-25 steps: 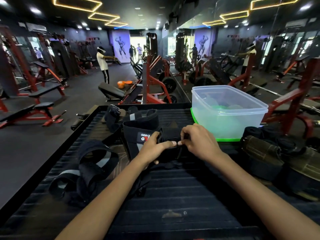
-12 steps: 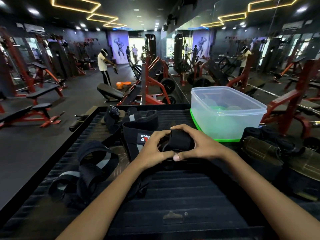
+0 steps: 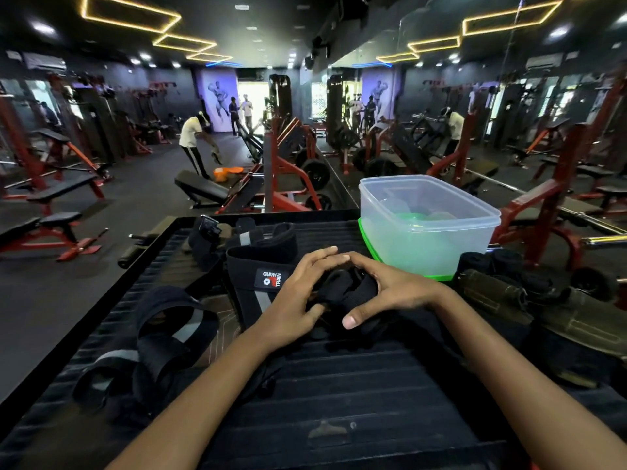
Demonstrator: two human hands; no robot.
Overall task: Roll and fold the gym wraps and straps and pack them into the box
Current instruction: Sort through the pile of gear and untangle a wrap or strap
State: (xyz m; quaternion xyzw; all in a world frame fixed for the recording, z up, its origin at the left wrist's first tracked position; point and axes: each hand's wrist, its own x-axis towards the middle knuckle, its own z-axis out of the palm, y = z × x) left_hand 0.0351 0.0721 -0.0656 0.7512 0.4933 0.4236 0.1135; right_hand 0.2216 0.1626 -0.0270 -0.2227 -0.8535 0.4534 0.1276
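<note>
A rolled black strap (image 3: pixel 342 293) lies on the black ribbed platform (image 3: pixel 339 385) in the middle. My left hand (image 3: pixel 298 293) and my right hand (image 3: pixel 383 286) both grip it, fingers curled over its top, fingertips meeting, thumbs underneath. Just left of the hands stands a black knee sleeve (image 3: pixel 258 276) with a "TRAIN HARD" label. The clear plastic box (image 3: pixel 427 225) with no lid on top sits on a green lid behind my right hand. Black loop straps with grey stripes (image 3: pixel 152 347) lie at the left.
Olive and black rolled wraps (image 3: pixel 529 300) are piled at the right of the platform. More black straps (image 3: pixel 210 235) lie at the far left corner. Beyond the platform are red gym machines, benches and a person in a white shirt (image 3: pixel 193 144).
Both hands have closed further round the strap, rolling it into a tighter bundle; the fingertips now meet over its top. The view has shifted slightly.
</note>
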